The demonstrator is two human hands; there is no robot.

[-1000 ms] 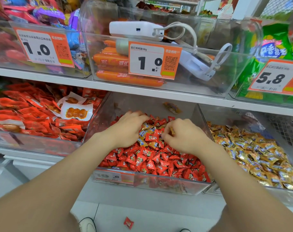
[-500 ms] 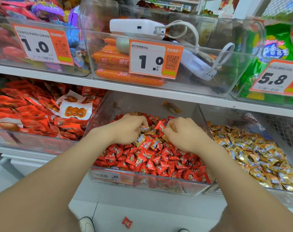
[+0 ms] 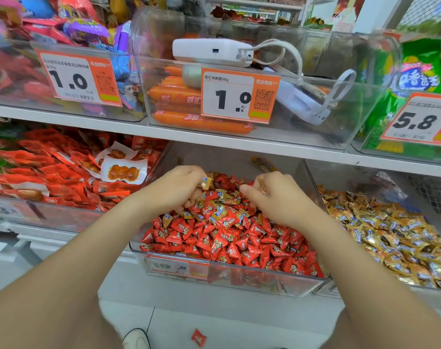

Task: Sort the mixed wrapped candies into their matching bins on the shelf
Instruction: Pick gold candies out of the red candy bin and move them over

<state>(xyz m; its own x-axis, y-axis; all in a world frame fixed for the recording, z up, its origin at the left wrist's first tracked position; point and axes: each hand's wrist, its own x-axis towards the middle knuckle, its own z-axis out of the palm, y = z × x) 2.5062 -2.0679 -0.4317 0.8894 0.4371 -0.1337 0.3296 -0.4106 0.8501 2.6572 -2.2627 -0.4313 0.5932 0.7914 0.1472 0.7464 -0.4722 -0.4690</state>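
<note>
The white shelf (image 3: 214,139) crosses the middle of the frame, and below it at lower centre sits a clear middle bin (image 3: 227,280) heaped with small pillow-shaped red candies (image 3: 227,243), each shiny wrapper printed with a round cartoon mark. Towards the back of that heap, stray gold candies (image 3: 222,210) with blue labels lie mixed among the red. Just beside it, at lower right, the right bin (image 3: 312,187) holds a pile of gold-wrapped candies (image 3: 390,235) of the same look. Both bare forearms reach up from the bottom corners into the middle bin, hands palm-down over the mixed patch and near each other. The left hand (image 3: 174,190), at centre left, has its fingers curled down into the pile, and its thumb and forefinger pinch a gold candy (image 3: 206,182) lifted clear of the heap. The right hand (image 3: 277,200), at centre right, is bunched with the thumb pointing left; its fingers are curled tight round a gold wrapper (image 3: 262,188) that peeps out between them. At bottom centre one loose red candy (image 3: 198,337) lies on the floor.
</note>
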